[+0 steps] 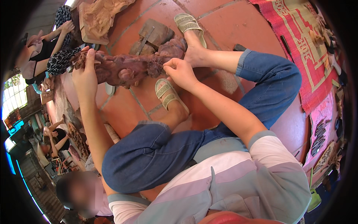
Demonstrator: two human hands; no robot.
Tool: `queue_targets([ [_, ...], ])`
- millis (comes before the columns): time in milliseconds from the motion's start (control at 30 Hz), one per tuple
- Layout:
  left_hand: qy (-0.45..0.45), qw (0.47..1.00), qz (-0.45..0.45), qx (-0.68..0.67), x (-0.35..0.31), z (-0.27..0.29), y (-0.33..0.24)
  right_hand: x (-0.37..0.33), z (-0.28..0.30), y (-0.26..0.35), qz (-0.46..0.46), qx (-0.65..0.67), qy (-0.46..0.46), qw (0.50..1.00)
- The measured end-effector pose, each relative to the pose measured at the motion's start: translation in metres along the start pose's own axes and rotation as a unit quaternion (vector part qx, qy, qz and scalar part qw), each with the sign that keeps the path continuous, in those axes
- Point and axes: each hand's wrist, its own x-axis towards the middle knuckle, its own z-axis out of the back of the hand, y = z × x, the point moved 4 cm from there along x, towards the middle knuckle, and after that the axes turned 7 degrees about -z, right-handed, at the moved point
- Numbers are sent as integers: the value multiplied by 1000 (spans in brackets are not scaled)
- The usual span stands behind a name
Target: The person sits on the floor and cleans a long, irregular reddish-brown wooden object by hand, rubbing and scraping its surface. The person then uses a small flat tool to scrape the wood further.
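A long reddish-brown wood carving with knobbly relief lies across in front of me, over the tiled floor. My left hand grips its left end, the thumb along the top and most fingers hidden behind. Toward the carving's right part, my right hand is closed in a pinch against its rough surface. Whatever those fingertips hold, if anything, is too small to make out. Just beyond the carving sit rough wooden blocks, with a flat metal bar lying across them.
My sandalled feet flank the carving's right end. A paler carved wood piece stands at the far left, beside a seated person in patterned trousers. Another person is near at lower left. A red patterned mat and several dark tools lie at right.
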Motion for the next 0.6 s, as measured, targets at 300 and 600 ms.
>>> queue_targets([
  [300,3,1000,-2,-7,0,-1,1,-5,1,2,-6,-19,-6,1000],
  [600,10,1000,-4,14,0,0,2,-4,2,0,25,-61,-12,998],
])
